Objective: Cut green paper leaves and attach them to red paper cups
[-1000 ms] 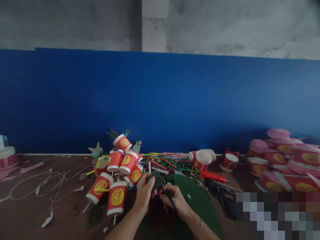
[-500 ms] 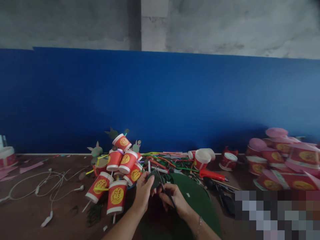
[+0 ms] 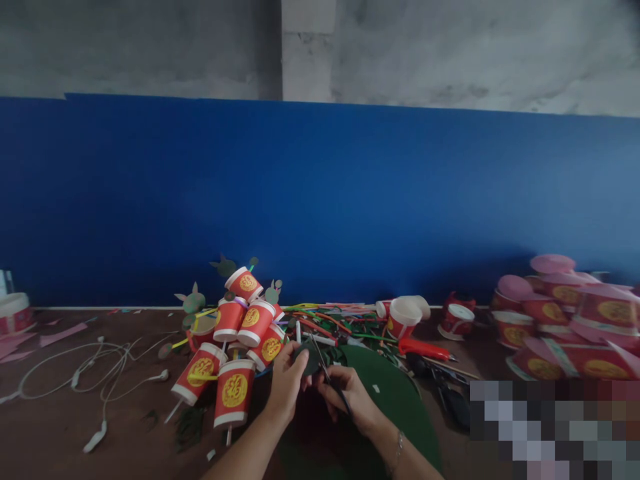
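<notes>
My left hand (image 3: pixel 289 377) pinches a small piece of dark green paper (image 3: pixel 311 360) between thumb and fingers. In my right hand (image 3: pixel 350 397) is a pair of scissors (image 3: pixel 323 368), its blades pointing up and lying against the green piece. The fingers of that hand are wrapped round the dark handles. Below and behind both hands spreads a large dark green sheet (image 3: pixel 395 407) with a rounded edge. Close by on the left stands a heap of red paper cups (image 3: pixel 234 392) with yellow emblems, straws and grey-green animal-head cut-outs (image 3: pixel 193 300).
Coloured strips (image 3: pixel 345 321) lie along the back. White earphones (image 3: pixel 95 437) with a tangled cord rest at left. To the right are a red-handled tool (image 3: pixel 425 349), a black object (image 3: pixel 453 400) and red cups with pink paper (image 3: pixel 590 313). A blue panel (image 3: pixel 320 200) stands behind the table.
Hardly anything differs. Both hands keep their places with the green piece and the scissors; the view has shifted very slightly.
</notes>
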Available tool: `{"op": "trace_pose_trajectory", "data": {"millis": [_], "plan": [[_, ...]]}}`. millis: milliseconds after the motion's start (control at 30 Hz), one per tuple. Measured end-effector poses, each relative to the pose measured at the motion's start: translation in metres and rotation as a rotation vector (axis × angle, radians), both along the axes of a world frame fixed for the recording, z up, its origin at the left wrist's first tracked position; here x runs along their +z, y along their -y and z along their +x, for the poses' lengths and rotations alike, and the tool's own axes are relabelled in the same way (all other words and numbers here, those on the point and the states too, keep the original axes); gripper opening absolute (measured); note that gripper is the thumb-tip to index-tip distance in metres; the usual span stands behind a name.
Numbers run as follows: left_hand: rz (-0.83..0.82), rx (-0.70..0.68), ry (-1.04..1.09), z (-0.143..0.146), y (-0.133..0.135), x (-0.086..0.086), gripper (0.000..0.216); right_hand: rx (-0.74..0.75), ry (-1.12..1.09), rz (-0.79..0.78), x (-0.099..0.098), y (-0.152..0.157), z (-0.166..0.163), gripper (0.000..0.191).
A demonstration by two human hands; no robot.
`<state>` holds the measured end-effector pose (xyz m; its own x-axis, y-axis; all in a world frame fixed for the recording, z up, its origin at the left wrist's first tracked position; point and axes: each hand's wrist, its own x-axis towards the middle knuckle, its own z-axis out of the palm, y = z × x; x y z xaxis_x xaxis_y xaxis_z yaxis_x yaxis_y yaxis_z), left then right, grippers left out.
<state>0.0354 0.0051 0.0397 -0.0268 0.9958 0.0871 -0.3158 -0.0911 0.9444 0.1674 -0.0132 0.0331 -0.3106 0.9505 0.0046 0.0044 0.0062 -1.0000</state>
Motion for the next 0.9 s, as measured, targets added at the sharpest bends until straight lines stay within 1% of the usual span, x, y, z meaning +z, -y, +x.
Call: {"op": "trace_pose_trajectory", "data": {"millis": [200, 400, 467, 533, 600, 633, 733, 800, 900], "plan": [[0.012, -0.009, -0.020, -0.001, -0.002, -0.003, 0.026, -0.015, 0.017, -0.003, 0.000, -0.001, 0.000, 0.026], [-0.009, -0.001, 0.003, -0.002, -0.002, -0.002, 0.029, -0.039, 0.042, -0.031, -0.004, -0.001, -0.001, 0.030], [-0.008, -0.010, -0.012, -0.003, -0.002, -0.001, 0.030, -0.114, 0.013, -0.042, -0.005, -0.002, 0.001, 0.033], [-0.013, -0.030, -0.042, -0.004, -0.002, 0.001, 0.030, -0.254, -0.070, -0.030, -0.003, -0.006, 0.003, 0.034], [-0.035, -0.081, -0.090, -0.005, -0.003, 0.001, 0.028, -0.391, -0.183, 0.006, 0.001, -0.010, 0.008, 0.034], [-0.056, -0.128, -0.126, -0.005, -0.003, 0.001, 0.026, -0.448, -0.229, 0.023, 0.004, -0.012, 0.010, 0.034], [-0.117, -0.328, -0.301, -0.004, -0.004, -0.002, 0.023, -0.542, -0.291, 0.033, 0.014, -0.016, 0.016, 0.032], [-0.068, -0.424, -0.442, -0.003, -0.004, -0.004, 0.021, -0.566, -0.299, 0.021, 0.019, -0.017, 0.019, 0.033], [0.077, -0.455, -0.647, -0.002, -0.004, -0.006, 0.017, -0.580, -0.297, -0.018, 0.026, -0.017, 0.022, 0.035]]}}
